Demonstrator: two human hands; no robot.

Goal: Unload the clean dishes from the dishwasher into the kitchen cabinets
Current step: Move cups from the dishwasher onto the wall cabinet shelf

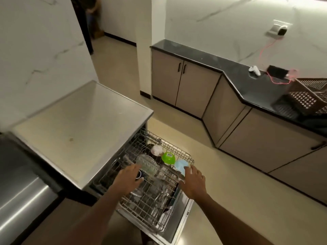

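Note:
The wire dishwasher rack is pulled out over the open door. In it stand a green bowl, a pale blue bowl, a pink-white cup and a clear glass lid or plate, with dark and glass pieces nearer me. My left hand hovers open over the rack's left side, beside the clear piece. My right hand is spread open over the rack's right edge, its fingertips close to the blue bowl. Neither hand holds anything.
A steel worktop covers the dishwasher on the left. Beige base cabinets under a black counter run along the right, carrying a brown basket, a white controller and a black device with a red cable. A person stands in the far doorway.

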